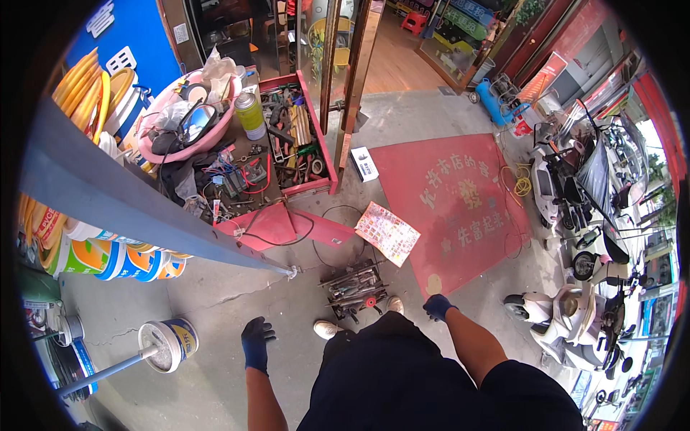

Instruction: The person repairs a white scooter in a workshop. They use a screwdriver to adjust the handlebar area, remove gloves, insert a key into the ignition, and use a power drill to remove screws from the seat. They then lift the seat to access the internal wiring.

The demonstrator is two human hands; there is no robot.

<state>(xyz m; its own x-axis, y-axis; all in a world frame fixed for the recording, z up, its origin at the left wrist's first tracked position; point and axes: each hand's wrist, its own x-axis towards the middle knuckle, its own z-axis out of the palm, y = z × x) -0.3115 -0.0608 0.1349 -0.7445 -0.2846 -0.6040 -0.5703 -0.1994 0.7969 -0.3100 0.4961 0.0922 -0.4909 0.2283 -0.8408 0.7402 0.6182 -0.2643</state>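
My left hand [257, 343], in a dark blue glove, hangs over the concrete with its fingers apart and nothing in it. On the other side, my right hand [438, 307], gloved alike, is over the near edge of a red mat [460, 205]. Its fingers are loosely bent, and I see nothing in them. Just beyond them is a round beige patch [433, 284]; whether it is part of the mat is unclear. A rack of long metal tools [353, 287] with a red round part sits at my shoes, touched by neither hand.
A tool cart with a red drawer [333, 154] bears a pink basin [154, 147] and a spray can [249, 115]. A grey post [180, 215] slants across the left, near a cement-filled bucket [162, 345]. A printed sheet [388, 233] overlaps the mat; scooters [575, 316] line the right.
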